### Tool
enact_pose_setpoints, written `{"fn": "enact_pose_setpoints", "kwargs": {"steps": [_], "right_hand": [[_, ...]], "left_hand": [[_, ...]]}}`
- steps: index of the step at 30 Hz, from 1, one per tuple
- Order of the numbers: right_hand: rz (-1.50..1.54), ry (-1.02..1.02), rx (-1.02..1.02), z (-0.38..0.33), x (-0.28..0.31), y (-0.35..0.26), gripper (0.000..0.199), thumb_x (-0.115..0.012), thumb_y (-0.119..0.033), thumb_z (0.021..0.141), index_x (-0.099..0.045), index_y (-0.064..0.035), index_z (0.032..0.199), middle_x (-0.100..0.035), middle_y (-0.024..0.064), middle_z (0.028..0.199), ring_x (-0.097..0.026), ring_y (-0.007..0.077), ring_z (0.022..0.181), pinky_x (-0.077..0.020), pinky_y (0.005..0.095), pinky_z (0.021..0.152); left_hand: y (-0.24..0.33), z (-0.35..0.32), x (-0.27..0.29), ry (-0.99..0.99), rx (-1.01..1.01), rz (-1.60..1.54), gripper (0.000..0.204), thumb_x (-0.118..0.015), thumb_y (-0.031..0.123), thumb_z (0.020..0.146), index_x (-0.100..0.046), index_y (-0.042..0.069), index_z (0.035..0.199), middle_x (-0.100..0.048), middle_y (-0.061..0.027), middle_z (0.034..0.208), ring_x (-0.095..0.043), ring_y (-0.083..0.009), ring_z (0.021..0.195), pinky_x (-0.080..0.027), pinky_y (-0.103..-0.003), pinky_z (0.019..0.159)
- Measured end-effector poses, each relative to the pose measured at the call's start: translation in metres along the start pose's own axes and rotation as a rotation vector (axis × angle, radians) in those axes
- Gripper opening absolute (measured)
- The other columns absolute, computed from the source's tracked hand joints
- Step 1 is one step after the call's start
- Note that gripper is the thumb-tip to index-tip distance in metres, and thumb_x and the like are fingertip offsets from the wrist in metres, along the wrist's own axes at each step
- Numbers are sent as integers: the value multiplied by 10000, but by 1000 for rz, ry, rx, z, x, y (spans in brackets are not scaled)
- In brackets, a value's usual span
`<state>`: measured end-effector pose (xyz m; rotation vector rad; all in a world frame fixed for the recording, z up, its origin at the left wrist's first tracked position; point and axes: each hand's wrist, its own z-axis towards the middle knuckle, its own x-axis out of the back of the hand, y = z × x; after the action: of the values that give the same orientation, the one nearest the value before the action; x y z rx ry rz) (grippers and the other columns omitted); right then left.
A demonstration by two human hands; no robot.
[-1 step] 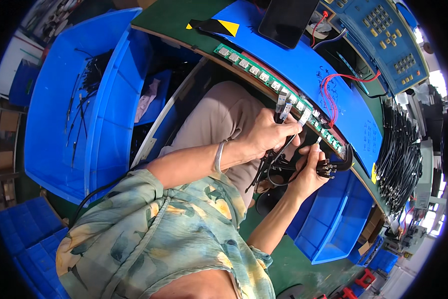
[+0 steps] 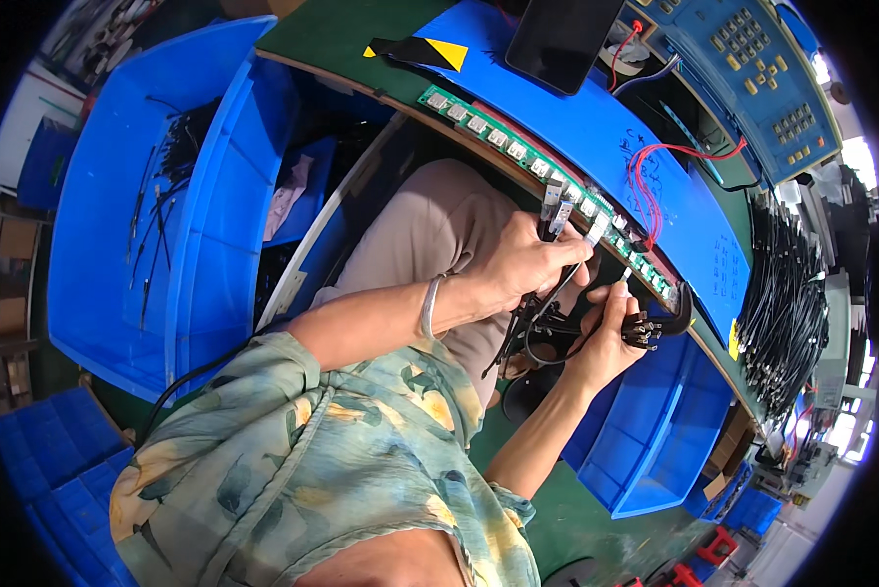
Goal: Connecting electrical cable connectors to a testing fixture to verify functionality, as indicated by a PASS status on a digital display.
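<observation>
My left hand (image 2: 525, 262) is closed on several black USB cables, whose flat metal plugs (image 2: 562, 213) stick up past the fingers. One silver plug (image 2: 597, 231) meets the edge of a long green circuit board (image 2: 529, 157) lined with sockets; how far it sits in cannot be seen. To the right and nearer, my right hand (image 2: 608, 335) is closed on black cables, with a bundle of small connector ends (image 2: 643, 332) showing beside the fingers. Between its thumb and finger a small light-coloured plug (image 2: 624, 278) points toward the board's right part. Loose cable lengths (image 2: 542, 318) hang between both hands.
A blue bin (image 2: 116, 284) at left holds black cables; another blue bin (image 2: 645, 430) stands below the bench at right. On the bench are a blue mat (image 2: 596, 122), a dark screen (image 2: 563, 44), red wires (image 2: 645, 176), a blue keypad instrument (image 2: 752, 68) and many black cables (image 2: 787, 303).
</observation>
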<state>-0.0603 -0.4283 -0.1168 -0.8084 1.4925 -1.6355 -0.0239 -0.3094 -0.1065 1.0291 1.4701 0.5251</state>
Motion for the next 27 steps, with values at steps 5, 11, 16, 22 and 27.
{"fn": "enact_pose_setpoints", "kwargs": {"steps": [5,11,16,22,27], "right_hand": [[24,18,16,4,-2,0,233,-526,-129,812,-537,-23,605,-407,-21,431,-289,25,326,-157,180,299],[33,24,10,8,-1,0,236,-523,-124,814,-536,-24,601,-429,-14,444,-293,23,330,-164,177,302],[99,22,-14,7,-7,-2,188,-538,-96,803,-539,-30,627,-509,12,530,-326,24,354,-191,176,310],[76,28,-5,11,-12,-8,170,-536,-80,797,-528,-43,631,-517,18,542,-334,27,354,-198,172,302],[62,6,-71,12,-10,-10,177,-537,-101,798,-515,-53,628,-502,10,529,-321,29,330,-190,175,266]], "left_hand": [[1,6,0,-9,19,-55,108,-562,104,757,-571,18,694,-578,-77,595,-348,-16,356,-242,-174,324],[3,6,-3,8,30,-68,118,-590,92,730,-564,35,629,-574,-75,562,-368,-25,355,-268,-184,315],[2,7,-1,-11,17,-69,111,-593,99,731,-564,31,648,-574,-75,569,-376,-26,367,-279,-182,326],[3,7,-1,-24,37,-28,117,-561,121,763,-568,27,694,-576,-60,597,-344,-12,363,-248,-167,332],[2,7,0,-20,25,-30,103,-569,109,753,-568,25,695,-577,-70,597,-343,-15,361,-245,-171,333]]}}
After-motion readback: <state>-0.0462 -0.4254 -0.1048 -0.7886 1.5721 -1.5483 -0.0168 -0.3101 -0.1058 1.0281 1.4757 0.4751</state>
